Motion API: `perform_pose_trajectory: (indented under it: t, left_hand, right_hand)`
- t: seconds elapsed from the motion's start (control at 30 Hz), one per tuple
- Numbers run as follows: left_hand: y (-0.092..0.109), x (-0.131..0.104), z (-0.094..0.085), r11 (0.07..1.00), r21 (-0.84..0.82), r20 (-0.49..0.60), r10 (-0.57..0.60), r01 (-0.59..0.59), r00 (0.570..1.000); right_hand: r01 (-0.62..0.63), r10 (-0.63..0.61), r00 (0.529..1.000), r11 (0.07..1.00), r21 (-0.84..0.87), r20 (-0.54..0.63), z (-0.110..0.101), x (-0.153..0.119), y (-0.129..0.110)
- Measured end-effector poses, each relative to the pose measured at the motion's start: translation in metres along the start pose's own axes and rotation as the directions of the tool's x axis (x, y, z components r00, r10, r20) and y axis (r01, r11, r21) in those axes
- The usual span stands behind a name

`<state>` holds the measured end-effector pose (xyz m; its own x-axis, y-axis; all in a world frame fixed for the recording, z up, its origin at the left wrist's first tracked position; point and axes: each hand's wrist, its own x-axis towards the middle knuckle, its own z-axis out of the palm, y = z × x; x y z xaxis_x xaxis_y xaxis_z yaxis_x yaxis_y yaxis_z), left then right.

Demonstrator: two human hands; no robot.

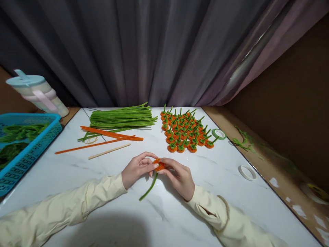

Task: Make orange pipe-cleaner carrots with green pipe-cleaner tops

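Observation:
Between my two hands is a small orange pipe-cleaner pumpkin [159, 166], with a green pipe-cleaner stem [149, 191] trailing down to the left. My left hand [141, 166] pinches its left side between thumb and fingers. From the other side, my right hand [180, 175] grips it with thumb and forefinger. Both hands are above the white marbled table [123, 212], and the fingers partly cover the orange piece. Beyond them, several finished-looking orange pumpkins with green stems [185, 130] stand in rows.
Green pipe cleaners [120, 117] lie in a bundle behind orange pipe cleaners [110, 133] and a wooden stick [109, 151]. Green tape [219, 134] and a white tape roll [247, 172] are at right. A blue basket [28, 164] and a tumbler [38, 92] stand at left.

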<state>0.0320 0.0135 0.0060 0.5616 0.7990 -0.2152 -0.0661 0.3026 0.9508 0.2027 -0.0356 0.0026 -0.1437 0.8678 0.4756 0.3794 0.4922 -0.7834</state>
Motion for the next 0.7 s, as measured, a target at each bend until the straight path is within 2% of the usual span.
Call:
perform_pose_trajectory:
  t: [0.3,0.47,0.7]
  left_hand:
    - [-0.0003,0.0042,-0.0031,0.977,-0.204,0.007,-0.062,0.062,0.998]
    - [0.0015,0.0054,-0.0026,0.978,-0.178,0.07,-0.101,0.112,0.992]
    - [0.0013,0.0059,-0.0027,0.978,-0.172,0.085,-0.108,0.121,0.991]
  right_hand:
    - [0.067,-0.065,0.997,0.997,-0.035,0.046,-0.0058,0.0004,0.0008]
    - [0.074,-0.073,0.997,0.997,-0.021,0.024,-0.0045,0.0006,0.0016]
    - [0.029,-0.03,0.998,0.999,0.017,0.047,-0.0051,0.0002,-0.0004]
